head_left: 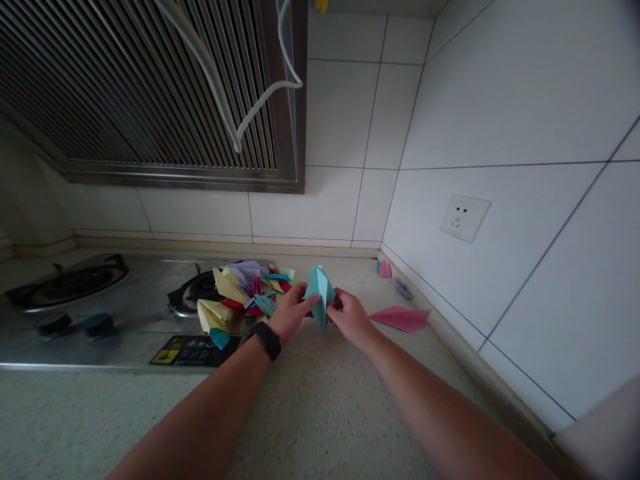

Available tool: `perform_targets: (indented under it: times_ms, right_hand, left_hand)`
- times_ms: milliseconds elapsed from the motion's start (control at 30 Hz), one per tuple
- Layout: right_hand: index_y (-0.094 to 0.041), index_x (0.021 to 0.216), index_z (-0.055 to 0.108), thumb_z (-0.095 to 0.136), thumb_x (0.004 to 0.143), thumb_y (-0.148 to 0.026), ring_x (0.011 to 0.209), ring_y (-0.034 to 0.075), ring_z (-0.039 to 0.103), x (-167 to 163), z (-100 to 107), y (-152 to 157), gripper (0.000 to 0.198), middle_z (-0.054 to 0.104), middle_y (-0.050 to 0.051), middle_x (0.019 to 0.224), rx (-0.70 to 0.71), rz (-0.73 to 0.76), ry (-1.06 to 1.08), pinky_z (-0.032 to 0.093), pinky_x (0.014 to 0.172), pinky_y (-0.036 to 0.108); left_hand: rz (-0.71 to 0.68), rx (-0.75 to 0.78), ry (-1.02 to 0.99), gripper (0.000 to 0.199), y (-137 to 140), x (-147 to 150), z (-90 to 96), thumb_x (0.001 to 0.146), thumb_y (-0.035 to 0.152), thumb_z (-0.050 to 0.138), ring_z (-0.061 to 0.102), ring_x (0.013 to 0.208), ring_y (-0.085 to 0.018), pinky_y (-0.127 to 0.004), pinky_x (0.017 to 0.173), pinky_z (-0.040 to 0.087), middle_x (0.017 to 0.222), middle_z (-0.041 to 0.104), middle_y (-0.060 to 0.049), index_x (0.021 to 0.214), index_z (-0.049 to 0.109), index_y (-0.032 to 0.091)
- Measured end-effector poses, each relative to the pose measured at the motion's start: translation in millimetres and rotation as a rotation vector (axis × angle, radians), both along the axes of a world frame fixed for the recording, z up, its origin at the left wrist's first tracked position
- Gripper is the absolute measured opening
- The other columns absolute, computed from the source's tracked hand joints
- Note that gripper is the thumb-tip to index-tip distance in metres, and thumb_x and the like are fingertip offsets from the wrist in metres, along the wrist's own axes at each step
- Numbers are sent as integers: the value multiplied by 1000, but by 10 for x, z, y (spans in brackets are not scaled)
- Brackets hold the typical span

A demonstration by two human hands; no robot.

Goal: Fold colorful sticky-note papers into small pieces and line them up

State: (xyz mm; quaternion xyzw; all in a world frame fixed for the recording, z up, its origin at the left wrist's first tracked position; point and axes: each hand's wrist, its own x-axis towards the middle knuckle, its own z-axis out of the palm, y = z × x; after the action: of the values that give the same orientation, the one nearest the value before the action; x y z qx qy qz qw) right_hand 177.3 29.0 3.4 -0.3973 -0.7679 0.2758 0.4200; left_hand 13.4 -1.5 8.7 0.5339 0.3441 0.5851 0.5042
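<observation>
Between my two hands a light-blue folded paper [321,288], pointed at the top and bottom with a crease down its middle, is held above the counter. My left hand [294,312], with a black band on the wrist, grips its left side, thumb on the front. On the right edge, my right hand [349,311] has its fingers closed on the same paper. Left of my hands lies a pile of folded papers [245,283] in yellow, purple, red and blue. A pink folded paper [401,318] rests on the counter right of my right hand.
A gas stove [145,333] with black burners stands at the left, partly under the pile. Above it hangs a range hood [180,100] with a white cable [260,103]. Small folded papers [385,269] sit by the tiled right wall, which bears a socket [465,218].
</observation>
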Motion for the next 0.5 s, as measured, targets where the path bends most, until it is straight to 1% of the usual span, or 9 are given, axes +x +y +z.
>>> perform_targets:
  times_ms: [67, 167, 300, 367, 433, 500]
  right_hand:
    - [-19, 84, 58, 55, 80, -32, 51, 11, 54, 3, 6, 8, 14, 56, -3, 60, -25, -8, 49, 40, 46, 20]
    - [-19, 84, 56, 56, 79, -36, 47, 11, 53, 7, 20, 26, 17, 55, -3, 59, -106, 20, 158, 40, 42, 20]
    - [-19, 80, 53, 58, 78, -41, 44, 10, 49, -9, 35, 46, 23, 52, -4, 57, -181, 91, 321, 40, 40, 20]
    - [-19, 85, 51, 61, 77, -43, 44, 9, 48, -22, 38, 55, 27, 53, -4, 63, -210, 108, 392, 39, 39, 20]
    - [-21, 91, 47, 65, 73, -44, 42, 7, 47, -30, 37, 65, 34, 54, -4, 71, -219, 79, 452, 37, 36, 19]
    - [-23, 91, 43, 68, 71, -43, 40, 6, 45, -24, 36, 73, 38, 53, -6, 72, -198, 28, 467, 35, 34, 19]
  left_hand:
    - [-58, -29, 42, 43, 2, 28, -33, 72, 35, 74, 63, 73, -18, -31, 67, 53, 91, 65, -8, 105, 59, 13]
    - [-90, -47, 67, 39, 15, 34, -55, 71, 34, 75, 64, 74, -18, -31, 70, 53, 90, 67, -9, 100, 63, 11]
    - [-143, -105, -6, 38, 3, 2, -31, 71, 35, 74, 65, 77, -18, -30, 73, 52, 91, 68, -11, 97, 64, 9]
    - [-167, -121, -57, 40, -16, -9, -10, 72, 36, 75, 65, 78, -18, -30, 73, 52, 94, 67, -13, 98, 64, 9]
    - [-188, -114, -108, 40, -33, -11, 5, 72, 36, 75, 65, 80, -19, -32, 75, 52, 97, 67, -13, 100, 64, 10]
    - [-198, -110, -136, 39, -42, -7, 13, 72, 35, 75, 65, 82, -19, -34, 78, 52, 98, 67, -13, 100, 63, 10]
